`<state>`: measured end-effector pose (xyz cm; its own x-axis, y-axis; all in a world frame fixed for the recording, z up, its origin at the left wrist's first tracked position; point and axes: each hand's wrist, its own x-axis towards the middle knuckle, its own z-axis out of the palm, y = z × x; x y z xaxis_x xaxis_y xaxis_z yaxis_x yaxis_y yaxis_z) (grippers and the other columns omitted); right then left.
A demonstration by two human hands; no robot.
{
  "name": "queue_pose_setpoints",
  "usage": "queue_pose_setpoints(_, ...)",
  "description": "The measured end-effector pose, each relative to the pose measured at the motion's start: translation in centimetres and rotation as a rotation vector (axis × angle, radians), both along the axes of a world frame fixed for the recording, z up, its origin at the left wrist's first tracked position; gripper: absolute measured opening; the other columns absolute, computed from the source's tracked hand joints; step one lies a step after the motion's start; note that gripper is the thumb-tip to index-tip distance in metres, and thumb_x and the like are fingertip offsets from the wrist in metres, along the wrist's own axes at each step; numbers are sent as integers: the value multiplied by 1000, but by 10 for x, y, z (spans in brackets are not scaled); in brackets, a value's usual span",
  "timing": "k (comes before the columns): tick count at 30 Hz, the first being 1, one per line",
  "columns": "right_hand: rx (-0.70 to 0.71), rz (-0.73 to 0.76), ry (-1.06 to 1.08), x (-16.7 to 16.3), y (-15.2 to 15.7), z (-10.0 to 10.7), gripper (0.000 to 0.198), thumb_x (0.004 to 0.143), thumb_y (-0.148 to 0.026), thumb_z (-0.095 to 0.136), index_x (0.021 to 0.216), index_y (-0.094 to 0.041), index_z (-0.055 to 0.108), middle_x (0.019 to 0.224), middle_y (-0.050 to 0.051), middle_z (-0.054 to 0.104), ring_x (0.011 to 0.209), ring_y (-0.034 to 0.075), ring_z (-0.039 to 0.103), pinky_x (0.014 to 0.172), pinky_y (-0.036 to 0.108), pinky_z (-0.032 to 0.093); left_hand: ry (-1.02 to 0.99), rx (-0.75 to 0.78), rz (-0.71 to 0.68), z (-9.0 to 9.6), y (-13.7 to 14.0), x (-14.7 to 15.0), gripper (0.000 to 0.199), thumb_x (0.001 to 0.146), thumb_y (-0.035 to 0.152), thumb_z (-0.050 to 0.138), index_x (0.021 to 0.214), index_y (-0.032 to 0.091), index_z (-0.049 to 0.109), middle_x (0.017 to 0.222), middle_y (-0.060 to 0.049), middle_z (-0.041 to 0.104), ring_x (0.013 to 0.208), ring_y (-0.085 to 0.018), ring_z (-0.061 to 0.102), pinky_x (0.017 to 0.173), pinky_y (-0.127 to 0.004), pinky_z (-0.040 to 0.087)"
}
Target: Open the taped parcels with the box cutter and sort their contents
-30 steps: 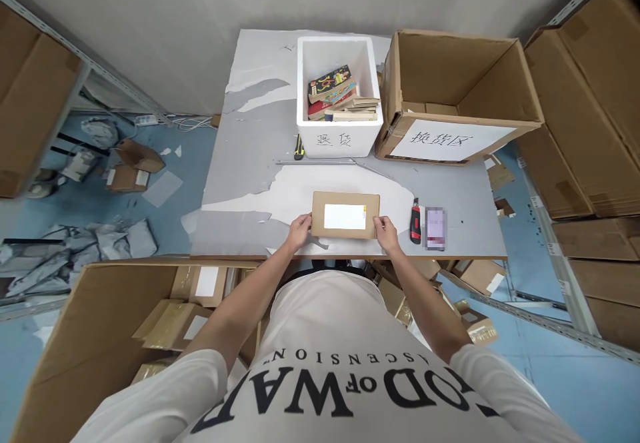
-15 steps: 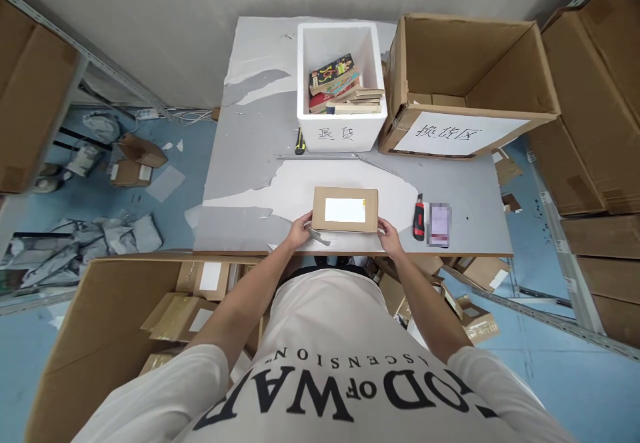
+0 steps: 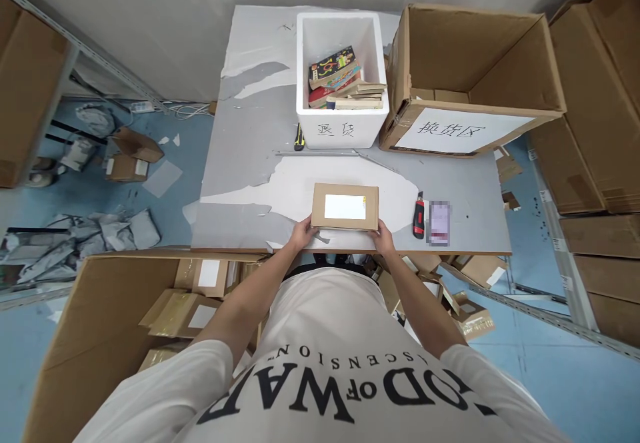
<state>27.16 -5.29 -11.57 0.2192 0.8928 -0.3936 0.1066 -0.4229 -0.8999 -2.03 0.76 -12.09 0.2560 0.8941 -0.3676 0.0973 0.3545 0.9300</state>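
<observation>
A small closed cardboard box (image 3: 345, 223) with a white label (image 3: 345, 206) on top is at the front of the table, in front of my body. My left hand (image 3: 303, 234) grips its near left corner, with the fingertips partly hidden at the box's lower edge. At the near right corner my right hand (image 3: 383, 237) holds the box the same way. A red and black utility knife (image 3: 419, 216) lies to the right of the box, beside a blurred purple rectangular item (image 3: 439, 222).
Behind the box stand a white foam bin (image 3: 345, 130) holding several books (image 3: 335, 70) and a large open carton (image 3: 480, 106). A yellow and black cutter (image 3: 299, 138) lies by the bin. Torn paper covers the table (image 3: 235, 143). A big carton of parcels (image 3: 100, 336) sits front left.
My right hand has slid from the box's right side to its near right corner. The left hand has shifted slightly around the near left corner. The box has barely moved.
</observation>
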Motion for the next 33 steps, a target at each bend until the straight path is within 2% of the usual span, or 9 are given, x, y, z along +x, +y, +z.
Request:
queue_pose_setpoints(8, 101, 130, -57, 16, -3, 38, 50, 77, -47, 61, 120, -22, 59, 116, 10, 60, 108, 24, 57, 94, 43, 49, -85, 59, -74, 45, 0, -8, 68, 70, 56, 72, 123, 15, 62, 125, -14, 64, 123, -30, 55, 111, -52, 37)
queue_pose_setpoints(12, 125, 212, -123, 23, 0, 61, 50, 81, -50, 59, 121, -21, 61, 110, 10, 60, 104, 24, 58, 89, 40, 51, -20, 92, -60, 67, 7, -12, 71, 74, 59, 67, 130, 16, 58, 135, -11, 58, 129, -30, 50, 115, -49, 33)
queue_pose_setpoints(16, 91, 243, -130, 28, 6, 75, 49, 83, -54, 57, 118, -20, 64, 105, 9, 62, 96, 23, 60, 89, 42, 50, 13, 98, -119, 80, 13, -16, 83, 63, 50, 80, 134, 16, 55, 138, -10, 55, 131, -33, 47, 116, -50, 31)
queue_pose_setpoints(19, 32, 233, -1, 32, 11, 78, 51, 82, -57, 55, 115, -20, 66, 108, 9, 62, 94, 22, 61, 91, 42, 51, 52, 130, -216, 79, 14, -19, 93, 53, 39, 87, 135, 15, 53, 137, -9, 56, 127, -35, 51, 114, -52, 34)
queue_pose_setpoints(23, -57, 184, 150, 35, 16, 73, 44, 79, -51, 57, 109, -21, 69, 108, 7, 63, 96, 21, 62, 94, 40, 51, 156, 152, -208, 69, 14, -21, 79, 56, 35, 84, 129, 15, 59, 120, -6, 68, 113, -34, 62, 108, -53, 41)
queue_pose_setpoints(26, -109, 162, 167, 35, 17, 65, 36, 75, -38, 56, 104, -22, 71, 105, 5, 64, 96, 21, 62, 95, 39, 50, 202, 151, -195, 59, 14, -20, 72, 58, 31, 81, 126, 17, 62, 108, -2, 72, 107, -33, 66, 106, -52, 45)
queue_pose_setpoints(28, -129, 155, 162, 34, 17, 59, 38, 71, -30, 54, 104, -21, 70, 102, 5, 66, 96, 21, 63, 94, 39, 50, 209, 145, -181, 54, 13, -19, 71, 58, 29, 81, 126, 18, 62, 105, -2, 73, 105, -32, 67, 105, -52, 45)
queue_pose_setpoints(33, -62, 146, 89, 32, 13, 40, 48, 66, -28, 53, 111, -19, 66, 96, 4, 67, 91, 21, 61, 92, 43, 49, 214, 155, -122, 48, 10, -16, 68, 60, 30, 79, 125, 18, 63, 105, -2, 73, 106, -32, 66, 106, -51, 44)
